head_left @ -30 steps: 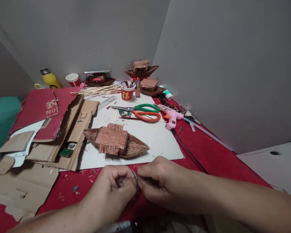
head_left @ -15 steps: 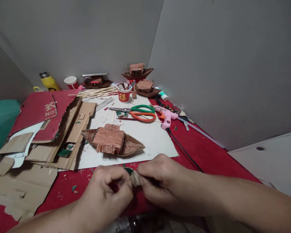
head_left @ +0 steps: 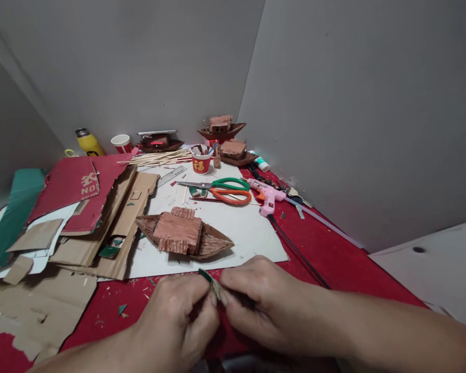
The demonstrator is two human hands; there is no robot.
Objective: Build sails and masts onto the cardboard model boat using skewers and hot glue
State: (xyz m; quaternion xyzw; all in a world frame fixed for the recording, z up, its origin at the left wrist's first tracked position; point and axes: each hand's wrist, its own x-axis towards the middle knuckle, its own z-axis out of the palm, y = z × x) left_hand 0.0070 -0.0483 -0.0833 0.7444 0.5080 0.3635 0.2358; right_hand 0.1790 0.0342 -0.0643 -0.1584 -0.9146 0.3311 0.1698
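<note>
Place: a craft corner where I work, enclosed by grey panels (head_left: pixel 140 62). Evidence, on my red-covered desk (head_left: pixel 319 244): one pink glue gun (head_left: pixel 271 195), corded; one pair of scissors (head_left: pixel 229 198), green and orange handles; one ruler (head_left: pixel 171 176); thin sticks (head_left: pixel 159 157), a bundle; cut cardboard (head_left: pixel 142 204), piled; one red cup (head_left: pixel 201 165), brown-smeared inside; four brown model boats (head_left: pixel 178 231), one before me, three near the panels; offcuts (head_left: pixel 122 309), scattered.
</note>
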